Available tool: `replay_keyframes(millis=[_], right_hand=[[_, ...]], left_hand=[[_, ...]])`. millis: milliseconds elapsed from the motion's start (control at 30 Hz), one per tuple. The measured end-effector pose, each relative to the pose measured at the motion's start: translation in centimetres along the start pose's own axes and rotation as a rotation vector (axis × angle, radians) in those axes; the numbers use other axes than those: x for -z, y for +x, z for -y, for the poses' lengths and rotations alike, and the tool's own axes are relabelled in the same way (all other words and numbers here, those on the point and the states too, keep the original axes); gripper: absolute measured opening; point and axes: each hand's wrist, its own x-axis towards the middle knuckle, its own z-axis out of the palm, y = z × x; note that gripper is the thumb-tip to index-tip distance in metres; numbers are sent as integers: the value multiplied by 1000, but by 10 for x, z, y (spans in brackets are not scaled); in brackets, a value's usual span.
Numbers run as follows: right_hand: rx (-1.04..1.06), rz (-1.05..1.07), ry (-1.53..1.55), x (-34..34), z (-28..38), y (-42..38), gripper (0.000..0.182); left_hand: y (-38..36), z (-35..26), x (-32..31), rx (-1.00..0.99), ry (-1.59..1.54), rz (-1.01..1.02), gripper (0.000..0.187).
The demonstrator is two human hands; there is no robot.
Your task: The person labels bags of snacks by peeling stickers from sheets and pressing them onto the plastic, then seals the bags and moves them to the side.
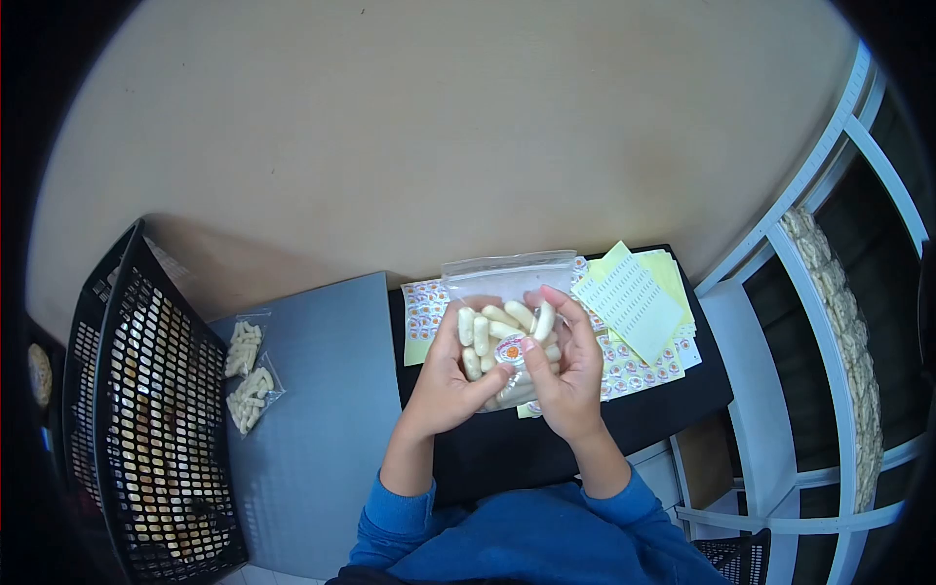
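Observation:
Both of my hands hold a clear zip bag (pixel 509 278) filled with pale, finger-shaped pieces that look like snacks. My left hand (pixel 447 375) wraps the bag's left side, its thumb pressed near the lower edge of a round orange-and-white sticker (pixel 510 349). My right hand (pixel 570 366) grips the right side, with the thumb at the sticker's upper right. The bag's zip top spreads flat, away from me. Under and beside the bag lie sheets of round stickers (pixel 639 375). The fingers behind the bag are partly hidden.
On the left, a grey board (pixel 322 419) carries two filled bags (pixel 252 400). A tall black perforated basket (pixel 166 419) stands beyond them. Yellow backing sheets (pixel 634 302) lie on the black table (pixel 468 453). A white-framed rack (pixel 829 322) curves along the right.

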Motion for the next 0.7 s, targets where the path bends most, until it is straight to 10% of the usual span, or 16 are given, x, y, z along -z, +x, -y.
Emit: replay_keyframes(millis=[367,500,700], right_hand=[[-35,116,117,10,-17,-6,44],[173,42,-788,99,-78,-1,47],[-62,-144,-1227,193,-142,-18,48]], left_hand=[[3,6,12,115,-77,-244,30],[1,5,38,221,33,-190,38],[4,32,38,342,303,4,59]])
